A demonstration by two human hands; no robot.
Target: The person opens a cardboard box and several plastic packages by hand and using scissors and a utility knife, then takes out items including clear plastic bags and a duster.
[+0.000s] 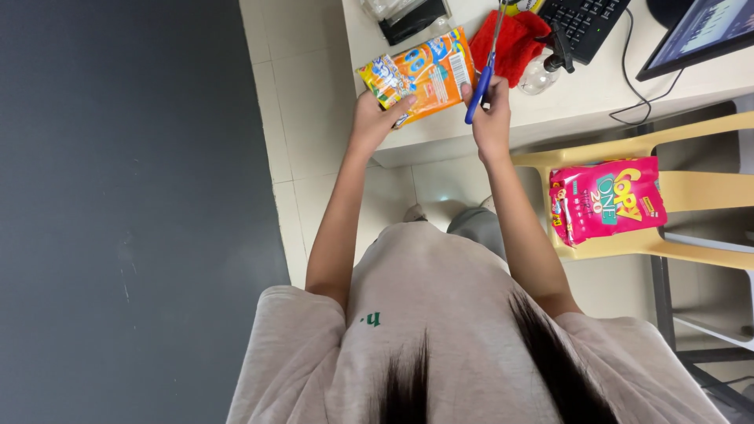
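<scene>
Left hand (375, 114) grips orange snack packet (420, 74) at desk (581, 98) edge; right hand (491, 110) clasps blue-handled scissors (484, 71) against its right side. Red cloth (514, 39), spray bottle (542, 69) just beyond.

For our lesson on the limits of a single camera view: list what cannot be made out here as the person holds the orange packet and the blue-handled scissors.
Head view:
- Scissors: blade tips run off the top edge; open or closed cannot be told.
- Right hand: fingers curl round the handles, hiding the grip.
- Orange packet: its lower corner is covered by the left hand; contents unseen.
- Monitor: cut off by the top and right edges; screen too small to make out.
- Spray bottle: contents unclear.
</scene>
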